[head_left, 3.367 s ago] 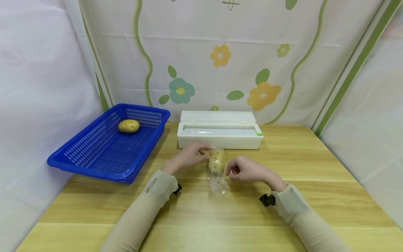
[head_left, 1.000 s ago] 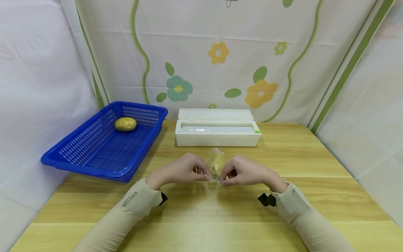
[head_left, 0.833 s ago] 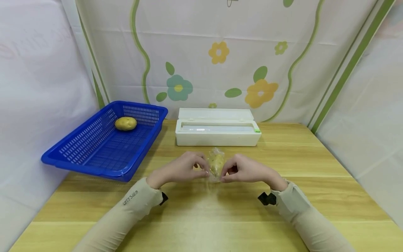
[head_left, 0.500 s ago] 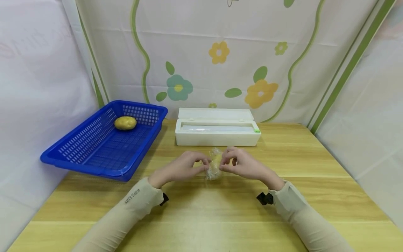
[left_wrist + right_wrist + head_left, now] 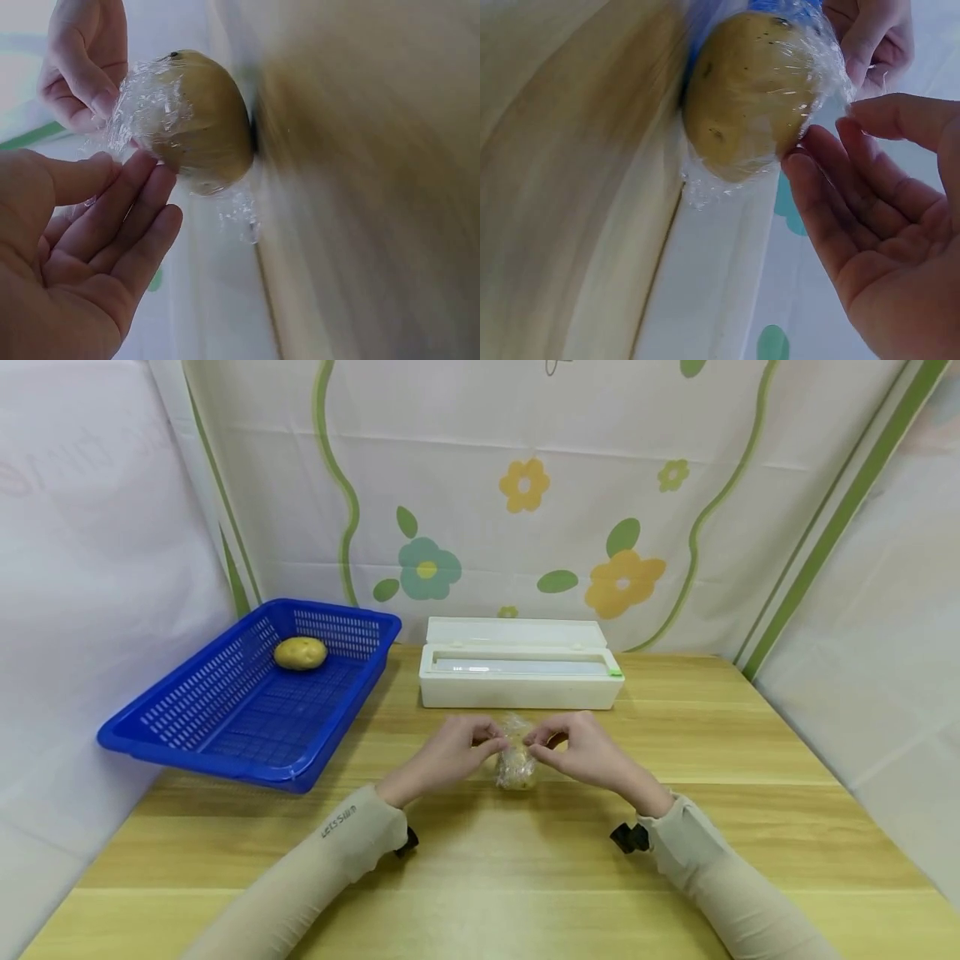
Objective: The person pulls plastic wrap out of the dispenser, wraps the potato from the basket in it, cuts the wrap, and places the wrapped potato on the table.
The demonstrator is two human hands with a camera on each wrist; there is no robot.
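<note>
A potato (image 5: 739, 97) wrapped in clear cling film (image 5: 146, 109) sits on the wooden table between both hands, in front of the white box. The film bunches up over its top, and a crumpled end (image 5: 705, 191) sticks out on the side facing the box. From the left, the left hand (image 5: 453, 752) pinches the bunched film between thumb and index finger; its other fingers lie close to the potato. On the opposite side, the right hand (image 5: 588, 752) pinches the film too, with thumb and index fingertips meeting on it in the right wrist view.
At the back stands a white cling film box (image 5: 521, 692), lid raised, with a roll (image 5: 517, 667) inside. To the left is a blue basket (image 5: 258, 770) holding a bare potato (image 5: 300, 653). Fabric walls (image 5: 450, 468) border the table (image 5: 510, 885).
The film's loose end, earlier spread on the table toward the person, is now folded up over the potato. Both hands closed in on it, then moved up and slightly away from the body.
</note>
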